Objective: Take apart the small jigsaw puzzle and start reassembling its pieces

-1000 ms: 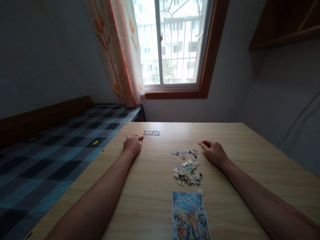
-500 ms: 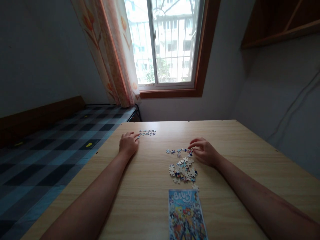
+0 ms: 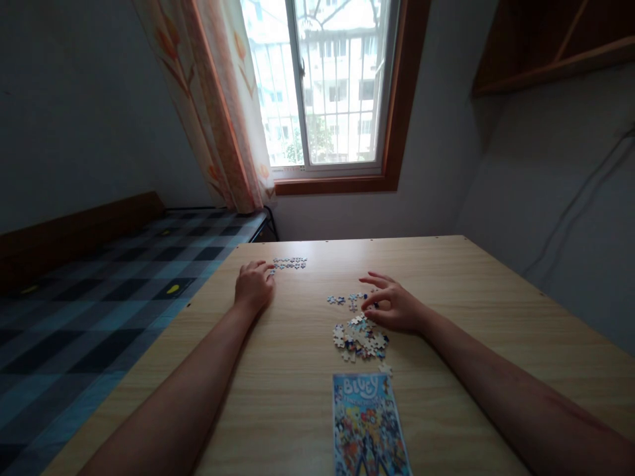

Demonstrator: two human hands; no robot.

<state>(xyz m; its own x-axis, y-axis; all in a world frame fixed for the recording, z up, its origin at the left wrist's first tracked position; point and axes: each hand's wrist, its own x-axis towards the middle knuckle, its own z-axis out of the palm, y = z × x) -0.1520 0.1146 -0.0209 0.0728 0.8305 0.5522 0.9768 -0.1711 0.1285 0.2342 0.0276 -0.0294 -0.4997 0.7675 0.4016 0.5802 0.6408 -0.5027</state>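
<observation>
My left hand (image 3: 254, 285) rests on the table's left part, its fingers loosely bent and apart. Its fingertips are beside short rows of jigsaw pieces (image 3: 290, 263), close to a piece at their near left end. Over the top of a loose heap of jigsaw pieces (image 3: 362, 340) hovers my right hand (image 3: 397, 304), fingers and thumb spread apart, nothing visible between them. The heap shows mostly pale backs with some blue and coloured faces. Several pieces (image 3: 336, 300) lie apart just beyond the heap; my right hand partly covers others there.
A colourful printed picture sheet (image 3: 370, 423) marked "Bluey" lies nearest me on the wooden table (image 3: 288, 370). To the left is a bed with a checked cover (image 3: 124, 297). A curtained window (image 3: 342, 99) is beyond the table, and a wall shelf (image 3: 550, 73) hangs upper right.
My right hand has shifted slightly left and its fingers have spread wider, now over the heap's top edge. My left hand stays by the rows. The view has shifted slightly.
</observation>
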